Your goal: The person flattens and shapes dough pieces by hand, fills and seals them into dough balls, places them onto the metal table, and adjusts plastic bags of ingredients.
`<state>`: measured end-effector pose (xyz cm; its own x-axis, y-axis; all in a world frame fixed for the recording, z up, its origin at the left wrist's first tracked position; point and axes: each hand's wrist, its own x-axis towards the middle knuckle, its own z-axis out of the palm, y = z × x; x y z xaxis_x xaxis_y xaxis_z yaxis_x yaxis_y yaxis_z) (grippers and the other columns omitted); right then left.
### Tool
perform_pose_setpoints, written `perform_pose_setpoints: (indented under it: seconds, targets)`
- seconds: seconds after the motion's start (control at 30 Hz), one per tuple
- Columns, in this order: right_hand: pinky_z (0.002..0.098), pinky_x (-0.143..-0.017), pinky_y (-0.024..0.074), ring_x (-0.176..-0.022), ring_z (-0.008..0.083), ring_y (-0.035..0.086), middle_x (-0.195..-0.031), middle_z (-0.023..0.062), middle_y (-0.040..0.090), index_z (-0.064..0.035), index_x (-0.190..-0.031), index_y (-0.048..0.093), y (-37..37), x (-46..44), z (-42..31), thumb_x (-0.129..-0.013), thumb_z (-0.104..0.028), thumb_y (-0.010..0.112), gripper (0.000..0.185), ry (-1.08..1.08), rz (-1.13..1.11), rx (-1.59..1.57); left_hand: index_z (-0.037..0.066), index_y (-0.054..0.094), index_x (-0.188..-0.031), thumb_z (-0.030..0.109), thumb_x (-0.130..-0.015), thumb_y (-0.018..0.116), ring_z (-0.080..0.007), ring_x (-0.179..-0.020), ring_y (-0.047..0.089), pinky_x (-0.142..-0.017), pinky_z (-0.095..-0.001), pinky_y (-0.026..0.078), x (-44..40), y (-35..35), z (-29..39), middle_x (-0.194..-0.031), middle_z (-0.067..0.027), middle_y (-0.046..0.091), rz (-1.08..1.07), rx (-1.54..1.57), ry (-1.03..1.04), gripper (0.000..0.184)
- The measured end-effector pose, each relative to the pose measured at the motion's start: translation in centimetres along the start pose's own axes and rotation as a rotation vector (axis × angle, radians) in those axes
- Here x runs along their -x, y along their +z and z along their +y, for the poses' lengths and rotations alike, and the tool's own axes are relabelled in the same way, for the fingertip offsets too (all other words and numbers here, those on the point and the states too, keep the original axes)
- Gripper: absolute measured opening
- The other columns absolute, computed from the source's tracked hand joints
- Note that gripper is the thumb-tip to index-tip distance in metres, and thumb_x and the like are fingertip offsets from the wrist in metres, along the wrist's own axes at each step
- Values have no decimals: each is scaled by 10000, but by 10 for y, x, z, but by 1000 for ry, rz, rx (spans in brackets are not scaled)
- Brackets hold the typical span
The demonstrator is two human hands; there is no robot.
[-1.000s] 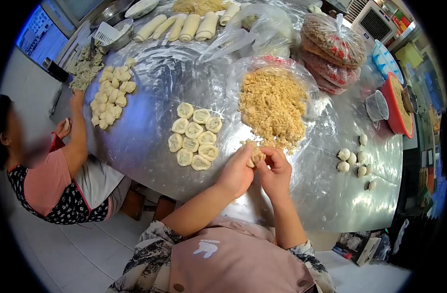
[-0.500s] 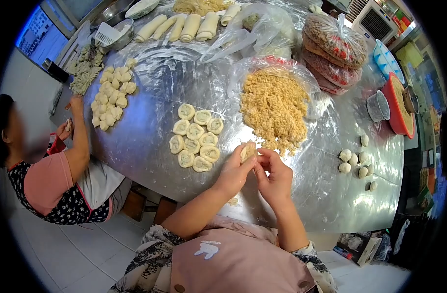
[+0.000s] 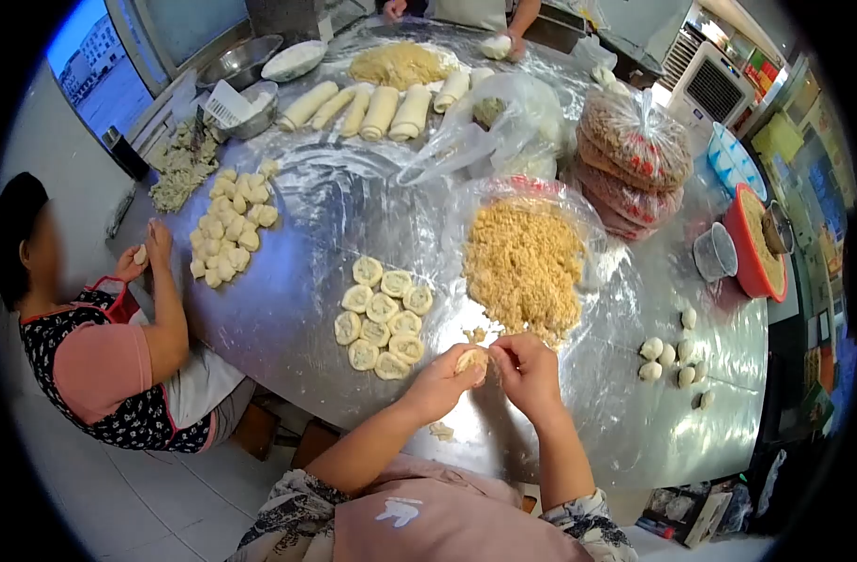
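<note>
Cupped in my left hand (image 3: 436, 386) is a small round piece of filled dough (image 3: 471, 362), its pale top facing up. My right hand (image 3: 528, 377) is closed at the dough's right edge, thumb and fingertips pinched together there. Just beyond both hands lies a heap of crumbly yellow filling (image 3: 524, 267) on a plastic bag. To the left, a cluster of round dough pieces with greenish centres (image 3: 380, 318) rests on the metal table (image 3: 297, 281). A small dough scrap (image 3: 442, 431) lies near my left wrist.
A co-worker (image 3: 110, 347) at left handles dough beside a pile of dough lumps (image 3: 230, 225). Another person's hand (image 3: 515, 45) shows at the far edge. Dough rolls (image 3: 382, 112) lie behind. Stacked filling bags (image 3: 632, 155), a red basin (image 3: 742, 258) and dough balls (image 3: 667, 354) stand right.
The view has tilted up, bringing a person across the table into sight. My right fingers have drawn slightly away from my left hand, still pinching at the dough's edge.
</note>
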<state>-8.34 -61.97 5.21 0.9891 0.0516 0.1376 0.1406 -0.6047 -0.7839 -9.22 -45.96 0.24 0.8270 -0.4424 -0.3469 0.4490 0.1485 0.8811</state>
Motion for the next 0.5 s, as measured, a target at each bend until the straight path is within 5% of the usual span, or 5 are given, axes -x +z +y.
perform_pose_setpoints:
  seconds: [0.1, 0.23, 0.3, 0.4, 0.5]
  targets:
    - [345, -637, 478, -709, 284, 596, -803, 134, 620, -40, -871, 648, -3, -5, 12, -809, -108, 648, 93, 5, 195, 147, 11, 442, -1240, 122, -957, 452, -200, -1060, 538, -935, -310, 452, -1, 0, 9, -1174, -91, 512, 26, 408, -22, 304]
    - [404, -930, 402, -1072, 368, 509, -1134, 212, 547, -14, -1168, 531, -3, 6, 10, -800, -123, 637, 398, -209, 41, 109, -11, 439, -1250, 145, -963, 431, -274, -1135, 513, -967, -341, 437, 2, -1, 23, -1234, -121, 504, -53, 844, -40, 326]
    - [448, -1044, 295, -1248, 418, 358, -1352, 227, 374, 19, -1331, 329, 6, 14, 7, -762, -225, 696, 721, -290, -98, 30, 15, 457, -1247, 186, -968, 423, -267, -1133, 517, -947, -351, 446, -2, 2, 18, -1227, -120, 514, -86, 886, -71, 329]
    - [507, -1039, 265, -1229, 450, 361, -1323, 206, 404, 2, -1314, 345, 19, 17, -2, -693, -446, 729, 856, -305, -30, 71, 79, 398, -1299, 218, -970, 426, -215, -1031, 571, -857, -351, 474, 3, 10, 12, -1196, -85, 524, -133, 797, -140, 359]
    - [539, -1000, 286, -1198, 447, 394, -1249, 171, 472, -18, -1259, 400, 23, 14, 11, -685, -498, 701, 806, -438, -27, 153, 99, 284, -1346, 165, -970, 423, -149, -796, 581, -747, -319, 474, 13, 10, 32, -1016, -41, 523, -118, 678, -191, 406]
